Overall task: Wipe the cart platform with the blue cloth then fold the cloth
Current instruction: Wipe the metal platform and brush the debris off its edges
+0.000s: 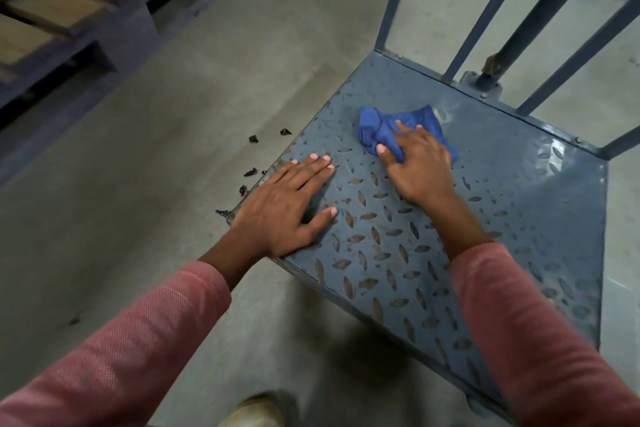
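Pressing right hand (420,166) pins cloth (372,128) to platform (519,204).

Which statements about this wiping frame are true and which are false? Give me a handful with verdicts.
1. The right hand presses the blue cloth onto the cart platform. True.
2. The left hand holds a corner of the cloth. False: it rests flat near the platform's left edge, apart from the cloth.
3. The cloth is neatly folded. False: it lies bunched under the right hand.
4. Dark fragments lie on the floor beside the platform. True.
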A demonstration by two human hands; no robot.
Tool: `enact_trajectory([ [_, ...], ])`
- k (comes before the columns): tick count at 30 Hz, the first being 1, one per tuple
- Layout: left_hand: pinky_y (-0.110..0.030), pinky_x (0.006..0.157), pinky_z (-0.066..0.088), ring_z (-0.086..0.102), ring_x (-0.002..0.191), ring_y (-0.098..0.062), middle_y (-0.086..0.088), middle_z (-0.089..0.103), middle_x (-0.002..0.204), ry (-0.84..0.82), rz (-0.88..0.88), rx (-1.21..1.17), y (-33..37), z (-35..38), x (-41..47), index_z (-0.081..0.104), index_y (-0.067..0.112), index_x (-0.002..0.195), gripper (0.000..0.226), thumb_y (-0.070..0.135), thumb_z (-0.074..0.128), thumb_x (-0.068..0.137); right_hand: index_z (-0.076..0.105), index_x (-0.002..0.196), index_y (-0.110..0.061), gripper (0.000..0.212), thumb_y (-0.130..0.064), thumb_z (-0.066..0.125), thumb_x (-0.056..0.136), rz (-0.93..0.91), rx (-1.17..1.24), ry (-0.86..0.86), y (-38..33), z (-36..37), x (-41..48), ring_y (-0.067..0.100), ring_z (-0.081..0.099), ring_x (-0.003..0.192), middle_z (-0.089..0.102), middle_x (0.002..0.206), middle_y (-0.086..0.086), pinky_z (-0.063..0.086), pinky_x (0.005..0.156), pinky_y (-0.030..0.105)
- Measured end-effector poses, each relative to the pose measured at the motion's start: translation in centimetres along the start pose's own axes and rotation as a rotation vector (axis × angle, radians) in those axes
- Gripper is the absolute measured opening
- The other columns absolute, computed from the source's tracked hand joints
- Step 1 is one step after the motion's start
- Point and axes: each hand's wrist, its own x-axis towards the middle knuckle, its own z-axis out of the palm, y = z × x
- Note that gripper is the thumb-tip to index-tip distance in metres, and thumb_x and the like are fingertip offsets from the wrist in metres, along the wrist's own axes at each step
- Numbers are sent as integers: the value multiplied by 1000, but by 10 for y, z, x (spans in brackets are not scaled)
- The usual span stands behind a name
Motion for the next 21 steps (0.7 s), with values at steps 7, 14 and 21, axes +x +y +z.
enact_trajectory([
  [7, -40, 134, 8, 7, 163, -10, 4, 15, 176, 15, -20, -5, -3, 2, 5, 19, 24, 168, 81, 71, 27, 103, 30, 154, -27, 61, -55, 37, 99, 170, 28, -62, -34, 11, 55, 25, 9, 153, 26, 162, -3, 3, 122, 54],
  [14, -39, 134, 6, 3, 162, -7, 7, 13, 176, -6, -24, -13, -6, 2, 7, 16, 28, 168, 80, 72, 25, 102, 37, 151, -35, 56, -55, 43, 99, -108, 51, -224, -19, 18, 142, 19, 11, 153, 26, 162, -11, 5, 122, 53],
  [21, -39, 134, 4, -5, 161, -3, 11, 5, 177, -21, -21, -4, -7, 4, 6, 9, 30, 169, 81, 74, 23, 102, 43, 144, -31, 61, -61, 30, 93, -198, -40, -154, -15, 21, 197, 27, 33, 142, 46, 148, -2, 26, 111, 50],
])
